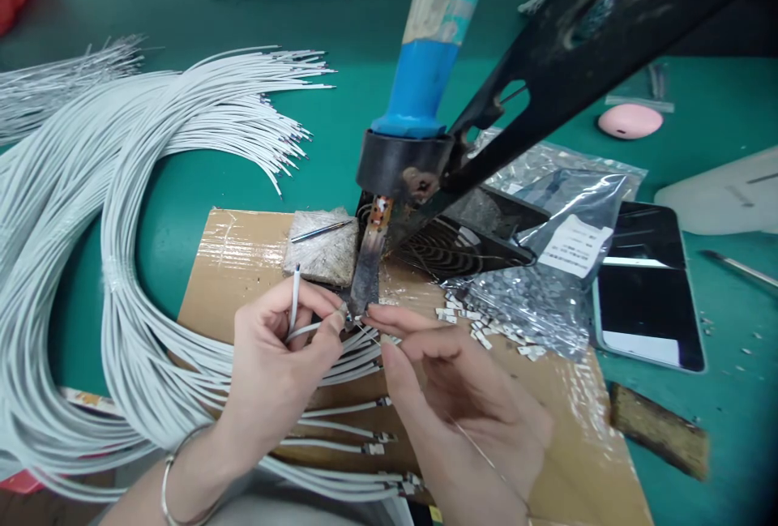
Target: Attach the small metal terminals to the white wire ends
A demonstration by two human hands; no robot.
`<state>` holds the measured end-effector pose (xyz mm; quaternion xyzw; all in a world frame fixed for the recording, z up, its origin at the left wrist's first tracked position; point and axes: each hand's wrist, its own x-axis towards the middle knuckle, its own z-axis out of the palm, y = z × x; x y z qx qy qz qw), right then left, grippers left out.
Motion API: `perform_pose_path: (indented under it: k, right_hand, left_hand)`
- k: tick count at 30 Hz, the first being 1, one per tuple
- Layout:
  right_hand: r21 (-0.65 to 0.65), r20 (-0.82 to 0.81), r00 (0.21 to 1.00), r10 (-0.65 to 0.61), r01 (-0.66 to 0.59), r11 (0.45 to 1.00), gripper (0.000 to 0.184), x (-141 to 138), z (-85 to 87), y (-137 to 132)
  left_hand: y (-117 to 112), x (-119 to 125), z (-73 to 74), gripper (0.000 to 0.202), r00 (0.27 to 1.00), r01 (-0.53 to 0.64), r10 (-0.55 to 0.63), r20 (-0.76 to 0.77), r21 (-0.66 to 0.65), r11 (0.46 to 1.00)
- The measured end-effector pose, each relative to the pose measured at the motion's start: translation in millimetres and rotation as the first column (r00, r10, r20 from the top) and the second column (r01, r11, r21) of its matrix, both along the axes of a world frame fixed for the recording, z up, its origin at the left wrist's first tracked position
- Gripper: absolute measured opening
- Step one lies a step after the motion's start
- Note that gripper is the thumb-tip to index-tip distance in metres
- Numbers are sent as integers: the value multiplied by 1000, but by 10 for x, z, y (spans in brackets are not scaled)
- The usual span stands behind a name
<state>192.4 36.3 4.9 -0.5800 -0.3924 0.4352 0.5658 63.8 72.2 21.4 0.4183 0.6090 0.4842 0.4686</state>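
Note:
My left hand (283,368) is closed on a white cable (295,299), one end of which sticks up between the fingers. Its fingertips pinch close to the tip of a blue-handled soldering iron (416,88), which hangs point down in a black bracket (535,96). From the other side, my right hand (471,392) pinches a thin solder wire (480,449) that trails across the palm. The thumb and forefinger sit just right of the iron's flat tip (365,271). Fingers partly hide the exact contact at the tip. Below lie several white cables with small connectors (382,435).
Bundled white cables (115,250) curve along the left. Cardboard (237,250) carries a wire-wrapped block (322,254) and loose small white pieces (480,323). Farther right are a clear plastic bag (547,291), a phone (650,307), a brown block (660,429) and a pink egg-shaped object (630,121).

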Motion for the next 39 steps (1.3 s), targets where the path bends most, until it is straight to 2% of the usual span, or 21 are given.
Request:
perform_pose_path:
  k: [17, 27, 34, 39]
  right_hand:
    - [30, 62, 998, 17, -19, 999, 18, 12, -9, 3]
    - [-3, 23, 1000, 1, -1, 1000, 19, -1, -9, 5]
    - [58, 34, 999, 26, -28, 998, 17, 1, -36, 13]
    - [53, 40, 999, 14, -16, 998, 19, 1, -23, 13]
  left_hand:
    - [-7, -1, 24, 17, 999, -3, 3, -33, 7, 1000]
    - [-62, 11, -63, 17, 1000, -2, 2, -14, 9, 1000]
    - [-28, 11, 7, 16, 999, 0, 0, -40, 10, 1000]
    - [-20, 7, 35, 14, 999, 5, -4, -42, 13, 1000]
